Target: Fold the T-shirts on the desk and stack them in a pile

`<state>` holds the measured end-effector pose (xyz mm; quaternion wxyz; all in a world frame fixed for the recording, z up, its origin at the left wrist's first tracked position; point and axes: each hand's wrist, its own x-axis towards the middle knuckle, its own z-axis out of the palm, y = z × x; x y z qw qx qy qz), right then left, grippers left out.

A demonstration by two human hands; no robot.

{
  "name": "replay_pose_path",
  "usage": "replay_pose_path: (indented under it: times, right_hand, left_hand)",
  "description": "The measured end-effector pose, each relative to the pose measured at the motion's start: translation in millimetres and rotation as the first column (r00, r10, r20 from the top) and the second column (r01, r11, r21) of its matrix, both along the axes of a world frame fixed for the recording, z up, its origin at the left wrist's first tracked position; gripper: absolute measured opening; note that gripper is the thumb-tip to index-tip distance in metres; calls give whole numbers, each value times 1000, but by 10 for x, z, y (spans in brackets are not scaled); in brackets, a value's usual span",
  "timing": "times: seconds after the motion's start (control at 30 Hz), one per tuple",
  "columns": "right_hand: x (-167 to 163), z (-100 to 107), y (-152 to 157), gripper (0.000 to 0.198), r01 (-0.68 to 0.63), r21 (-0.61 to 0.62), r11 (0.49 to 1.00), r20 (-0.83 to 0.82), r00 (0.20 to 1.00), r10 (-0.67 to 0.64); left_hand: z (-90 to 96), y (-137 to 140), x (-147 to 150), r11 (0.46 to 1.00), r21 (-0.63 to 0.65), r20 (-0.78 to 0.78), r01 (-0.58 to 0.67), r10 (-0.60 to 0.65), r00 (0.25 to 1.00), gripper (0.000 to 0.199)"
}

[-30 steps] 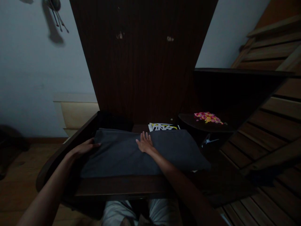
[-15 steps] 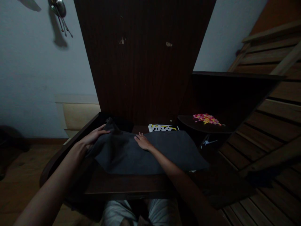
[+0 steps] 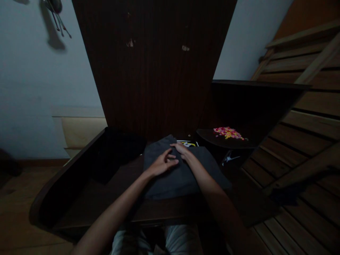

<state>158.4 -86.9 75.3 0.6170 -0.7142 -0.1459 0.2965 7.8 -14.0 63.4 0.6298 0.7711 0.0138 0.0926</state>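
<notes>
A dark grey cloth garment (image 3: pixel 183 177) lies on the dark wooden desk (image 3: pixel 106 209), its left part folded over onto the rest. My left hand (image 3: pixel 163 163) rests on the folded layer near its middle, fingers spread apart. Just beyond it, my right hand (image 3: pixel 182 149) lies on the cloth close to the far edge with its fingers stretched to the left. Behind the garment a printed sheet in white, black and yellow (image 3: pixel 189 143) is partly covered.
Black cloth (image 3: pixel 108 156) is heaped on the desk's left side by the raised edge. Small pink and yellow pieces (image 3: pixel 228 133) lie on the rounded shelf (image 3: pixel 204 136) at right. A slatted wooden frame (image 3: pixel 308 124) stands to the right.
My left hand has moved right, carrying the garment's left part over onto the rest. My right hand has shifted right and slightly away. The garment now covers less desk, showing the black cloth.
</notes>
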Motion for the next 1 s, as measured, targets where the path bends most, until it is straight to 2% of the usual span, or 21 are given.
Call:
replay_pose_path:
  times: [0.03,0.07,0.17,0.27,0.37,0.47,0.57,0.67,0.73,0.87,0.93,1.0]
  right_hand:
    - [57,-55,-80,23,13,-19,1000,-19,1000,-13]
    - [98,-105,-157,24,6,-28,1000,-45,999,-7]
    - [137,-212,-341,34,-47,-2,999,-112,993,47]
    - [117,-253,-444,49,-137,57,989,-138,980,144]
    - [98,-278,-484,62,-213,105,971,-108,969,224]
    - [111,-318,-487,78,-201,148,968,-88,972,216]
    - [145,-350,-478,97,-156,166,974,-76,982,170]
    - [172,-336,-465,106,-137,200,970,-45,988,149]
    - [180,-291,-457,106,-145,247,958,-27,987,156]
    - [213,-106,-496,96,-192,330,924,36,981,191]
    - [270,27,-577,87,-209,347,914,70,978,197]
    - [363,164,-710,79,-201,349,915,103,979,176]
  left_hand:
    - [-62,-68,-81,990,140,23,-8,5,1000,81]
    - [-121,-120,-173,955,297,41,-23,11,999,80]
    - [-273,-188,-452,766,642,61,-35,-6,998,87]
    - [-375,-156,-668,591,804,98,-68,-18,995,78]
    - [-444,-61,-847,496,851,164,-172,61,985,60]
    - [-544,52,-1023,475,846,196,-242,145,970,63]
    - [-682,160,-1160,489,814,212,-314,254,944,79]
    - [-762,280,-1221,500,791,218,-353,308,926,78]
    - [-741,365,-1227,494,789,243,-364,293,925,70]
    - [-565,447,-1202,444,763,387,-470,268,882,64]
    - [-481,385,-1171,442,743,440,-503,243,864,65]
    - [-435,249,-1117,464,724,473,-510,205,857,65]
